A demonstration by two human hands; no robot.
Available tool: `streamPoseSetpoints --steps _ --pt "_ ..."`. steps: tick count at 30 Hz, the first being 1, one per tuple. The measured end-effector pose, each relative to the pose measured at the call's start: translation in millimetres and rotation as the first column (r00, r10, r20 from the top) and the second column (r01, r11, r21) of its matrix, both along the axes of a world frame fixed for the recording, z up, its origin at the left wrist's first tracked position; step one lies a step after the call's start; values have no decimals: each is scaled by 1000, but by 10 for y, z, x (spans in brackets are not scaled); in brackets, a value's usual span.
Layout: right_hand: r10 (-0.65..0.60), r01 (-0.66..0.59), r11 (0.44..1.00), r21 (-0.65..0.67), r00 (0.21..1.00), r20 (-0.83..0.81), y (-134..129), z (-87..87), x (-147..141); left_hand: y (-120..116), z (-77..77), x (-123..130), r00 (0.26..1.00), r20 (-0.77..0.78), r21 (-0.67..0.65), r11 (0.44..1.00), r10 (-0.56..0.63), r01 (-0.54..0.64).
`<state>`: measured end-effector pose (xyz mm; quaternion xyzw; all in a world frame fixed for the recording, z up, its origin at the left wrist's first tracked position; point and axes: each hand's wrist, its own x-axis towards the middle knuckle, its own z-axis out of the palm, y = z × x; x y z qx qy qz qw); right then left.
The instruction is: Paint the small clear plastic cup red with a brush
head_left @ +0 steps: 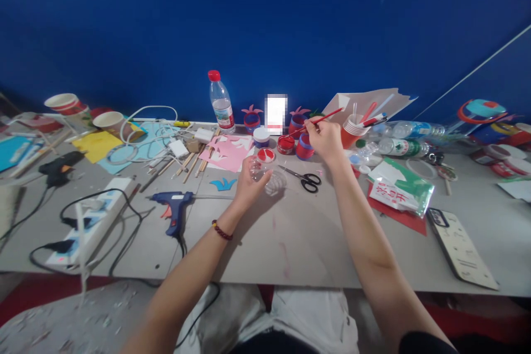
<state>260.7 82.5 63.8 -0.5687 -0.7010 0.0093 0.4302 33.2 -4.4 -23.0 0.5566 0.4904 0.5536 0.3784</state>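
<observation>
My left hand (254, 180) is closed round a clear plastic cup-like piece (260, 168), held just above the table. A red paintbrush (327, 116) is pinched in my right hand (326, 137), its tip down at an open jar of red paint (286, 145). Behind the left hand stand a white-lidded jar (261, 137) and, closer in, a round red-and-white top (266, 155). Black-handled scissors (310, 181) lie between the hands. A blue-and-red painted cup (305, 147) stands beside the paint jar, near my right hand.
A blue glue gun (176, 207) and a power strip (97, 224) with cables lie at left. Pink paper (228, 152) and a water bottle (222, 104) are further back. At right are stacked cups (352, 130), plastic bottles (402, 146) and a phone (460, 246).
</observation>
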Motion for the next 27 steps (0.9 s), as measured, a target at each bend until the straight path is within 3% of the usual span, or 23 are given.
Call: streamPoseSetpoints --steps 8,21,27 --pt "10 -10 1000 -9 999 52 36 -83 -51 11 -32 1 1000 -6 8 1000 -6 6" --pt "18 -18 1000 -5 1000 -16 -148 171 -61 -5 7 13 1000 12 -8 1000 -3 3" --pt "16 -16 1000 7 1000 -12 -65 66 -49 5 -3 14 1000 14 5 1000 -3 3"
